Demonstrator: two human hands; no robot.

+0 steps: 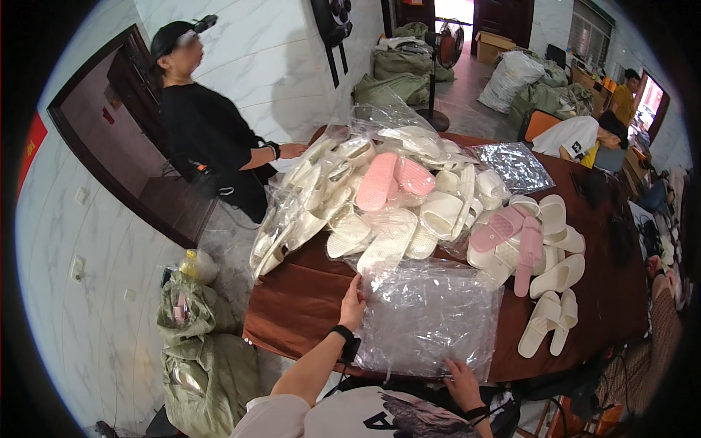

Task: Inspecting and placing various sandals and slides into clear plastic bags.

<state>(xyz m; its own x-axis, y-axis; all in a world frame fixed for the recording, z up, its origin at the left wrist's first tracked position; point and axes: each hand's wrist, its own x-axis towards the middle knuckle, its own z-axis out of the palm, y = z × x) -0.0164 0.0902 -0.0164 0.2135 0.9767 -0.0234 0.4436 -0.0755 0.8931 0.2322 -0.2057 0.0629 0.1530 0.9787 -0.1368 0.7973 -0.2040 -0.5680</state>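
Room: a white wall (241,58) stood on the left, and a black fan (450,47) stood on the far side.
Brown table (292,314): it filled the middle, with slippers all over its top.
Clear bag (431,321): it lay flat and wrinkly on the near side of the table, between the two hands.
Left hand (353,305): its fingertips were at the bag's far left corner, near a white slipper. I could not tell if they were pinched together on the bag.
Right hand (461,383): its fingers were at the bag's near right edge. I could not tell if they squeezed it.
White slippers (387,237): they sat in a big heap just past the bag, many in clear plastic.
Pink slippers (377,182): they lay on top of that heap.
Loose pair (542,323): these cream slippers lay right of the bag.
Green sacks (208,379): they slumped left of the table.
Other person (204,131): someone in black stood far left, one hand near the heap.
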